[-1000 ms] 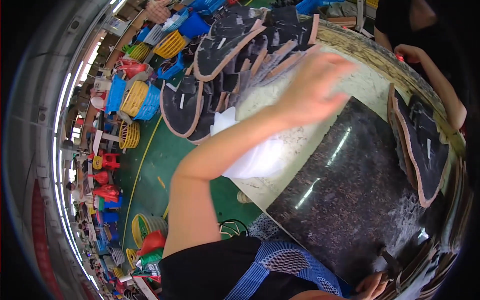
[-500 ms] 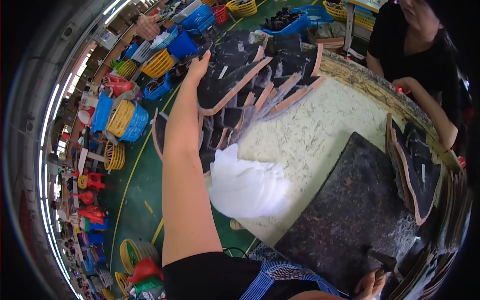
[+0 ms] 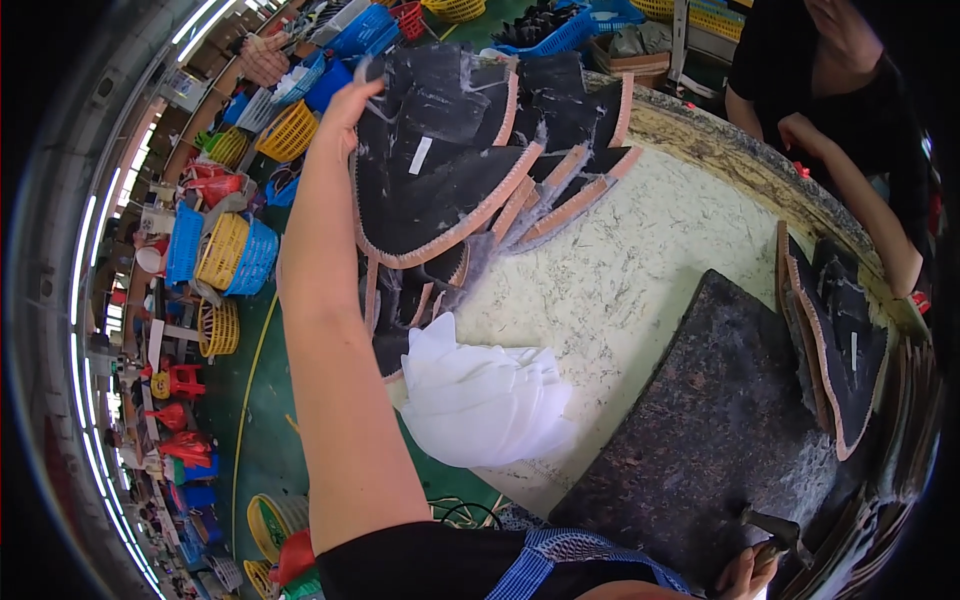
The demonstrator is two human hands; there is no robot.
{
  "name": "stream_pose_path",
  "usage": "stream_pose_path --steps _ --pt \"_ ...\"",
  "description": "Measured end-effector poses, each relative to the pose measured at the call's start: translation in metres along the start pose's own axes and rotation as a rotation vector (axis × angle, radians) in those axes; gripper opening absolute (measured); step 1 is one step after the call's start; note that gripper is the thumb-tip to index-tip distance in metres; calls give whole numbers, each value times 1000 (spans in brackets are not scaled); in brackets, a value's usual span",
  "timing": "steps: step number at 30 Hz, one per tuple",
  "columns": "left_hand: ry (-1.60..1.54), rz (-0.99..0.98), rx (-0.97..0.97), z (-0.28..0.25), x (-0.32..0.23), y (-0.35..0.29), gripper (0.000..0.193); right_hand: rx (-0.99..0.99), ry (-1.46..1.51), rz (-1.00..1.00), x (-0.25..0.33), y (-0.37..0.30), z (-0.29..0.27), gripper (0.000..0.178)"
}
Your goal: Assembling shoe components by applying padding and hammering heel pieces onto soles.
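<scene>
At the far left of the worktable (image 3: 600,260), my left hand (image 3: 352,103) is closed on the edge of a black shoe-upper piece (image 3: 425,205). That piece is curved, fuzzy in places, with a tan rim and a small white label. More black pieces of this sort (image 3: 565,100) lie overlapped beneath and beside it. My right hand (image 3: 748,572) is low at the right edge of the view, closed around the handle of a hammer (image 3: 778,528). The hammer's head sits over a dark worn slab (image 3: 710,420).
Thin white curved sheets (image 3: 490,400) are stacked at the table's near left edge. Another black piece (image 3: 840,340) lies right of the slab, beside upright stacked sheets (image 3: 905,430). Across the table sits a person (image 3: 830,110). Baskets (image 3: 225,250) stand on the green floor at left.
My left hand has moved left, drawing the black shoe-upper piece with it, so more of the piece shows. My right hand stays with the hammer. The view has shifted slightly.
</scene>
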State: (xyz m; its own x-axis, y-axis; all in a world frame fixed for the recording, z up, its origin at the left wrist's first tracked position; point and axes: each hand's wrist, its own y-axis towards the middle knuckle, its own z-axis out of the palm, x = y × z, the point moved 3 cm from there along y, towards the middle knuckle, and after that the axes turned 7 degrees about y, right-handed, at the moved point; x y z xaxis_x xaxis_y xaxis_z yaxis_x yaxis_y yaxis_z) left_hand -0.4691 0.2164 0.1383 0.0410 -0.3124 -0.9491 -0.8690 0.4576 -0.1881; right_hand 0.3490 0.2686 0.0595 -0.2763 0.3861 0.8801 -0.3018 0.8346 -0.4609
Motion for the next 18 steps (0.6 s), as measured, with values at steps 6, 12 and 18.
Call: stream_pose_path --steps 6,12,18 --pt "-131 473 -236 -53 -45 -52 32 22 71 -85 -16 -4 -8 16" --pt "-434 444 -296 -52 -78 -110 39 -143 9 -152 -46 0 -25 24" --pt "-530 225 -143 28 -25 -189 38 -116 19 -162 -39 -4 -21 25"
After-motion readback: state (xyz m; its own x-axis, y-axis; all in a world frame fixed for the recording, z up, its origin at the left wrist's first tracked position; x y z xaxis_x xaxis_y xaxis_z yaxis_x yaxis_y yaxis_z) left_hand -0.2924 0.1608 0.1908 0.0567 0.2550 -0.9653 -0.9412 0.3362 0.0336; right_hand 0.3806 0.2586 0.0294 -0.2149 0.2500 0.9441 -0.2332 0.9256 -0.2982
